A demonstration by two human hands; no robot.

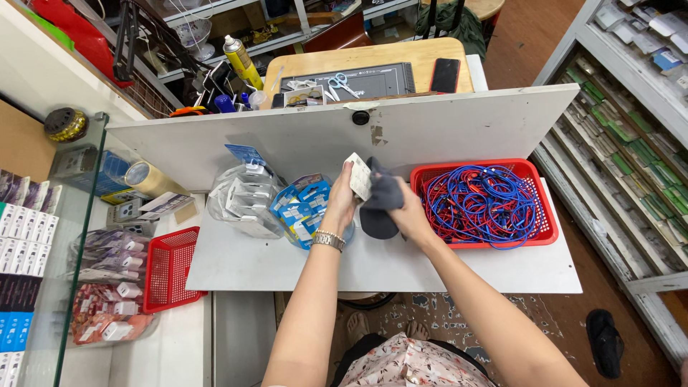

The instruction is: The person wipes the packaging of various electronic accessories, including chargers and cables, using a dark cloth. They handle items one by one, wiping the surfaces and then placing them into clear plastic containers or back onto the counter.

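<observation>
My left hand [340, 203] is closed around a small white packet [359, 176], thumb and fingers pinching its lower edge so it stands above the table [459, 266]. My right hand [410, 215] grasps a dark grey cloth [381, 202], bunched against the packet with its loose end hanging down to the table.

As I judge it, the packet is the weak point: I hold it by one edge only, and if the cloth pushes hard it could twist out of my fingers and drop to the table or off the near edge.

The red basket [542, 208] of blue cables [479, 203] sits just to the right of my right hand. A wide sweep of the cloth could catch a cable loop and drag it over the rim.

To the left, the clear bags of small packets [244, 199] and the tub of blue-carded items [304, 204] stand just beside my left wrist. A backward nudge of that arm might tip them.
</observation>
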